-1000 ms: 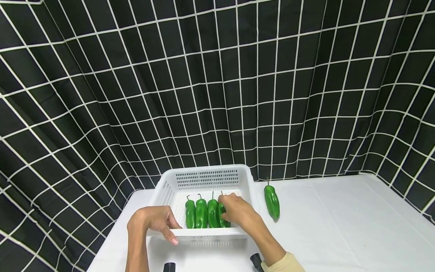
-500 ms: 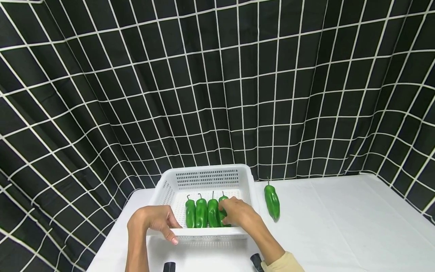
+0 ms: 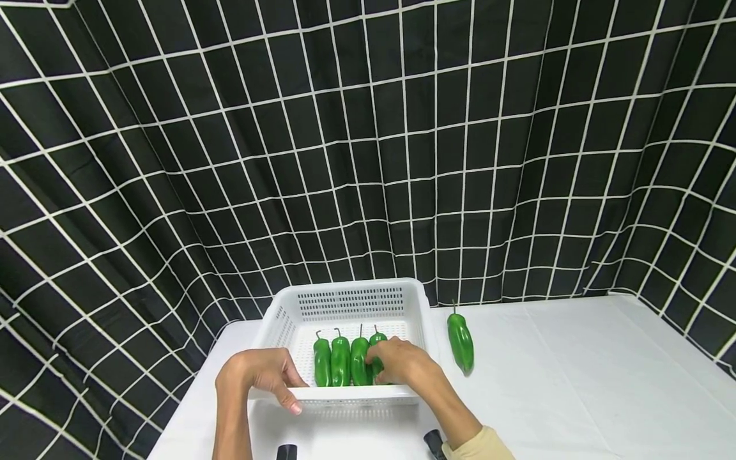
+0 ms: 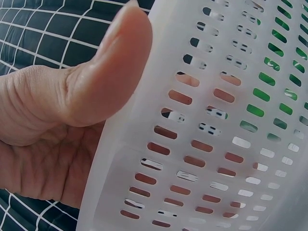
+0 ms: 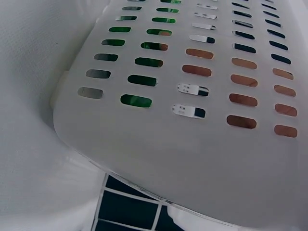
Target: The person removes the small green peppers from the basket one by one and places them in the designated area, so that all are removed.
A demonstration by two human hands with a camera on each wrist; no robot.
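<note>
A white slotted plastic basket (image 3: 339, 394) holds several green peppers (image 3: 341, 361) lying side by side, stems toward the back. My left hand (image 3: 264, 369) grips the basket's near rim at the left, the thumb outside and the fingers inside; the left wrist view shows that thumb (image 4: 122, 62) against the outer wall. Inside the basket, my right hand (image 3: 399, 364) holds the rightmost pepper (image 3: 377, 338) from above and covers much of its lower body. The basket wall (image 5: 144, 139) blocks most of the right wrist view, with skin and green visible through the slots.
One more green pepper (image 3: 460, 342) lies on the white tablecloth (image 3: 563, 377), just right of the basket. Behind the table hangs a black curtain (image 3: 356, 153) with white grid lines. Two dark objects (image 3: 286, 452) show at the bottom edge.
My right hand has slid along the rightmost pepper toward the near rim, uncovering its top, and its fingertips reach further left. The left hand and basket stay put.
</note>
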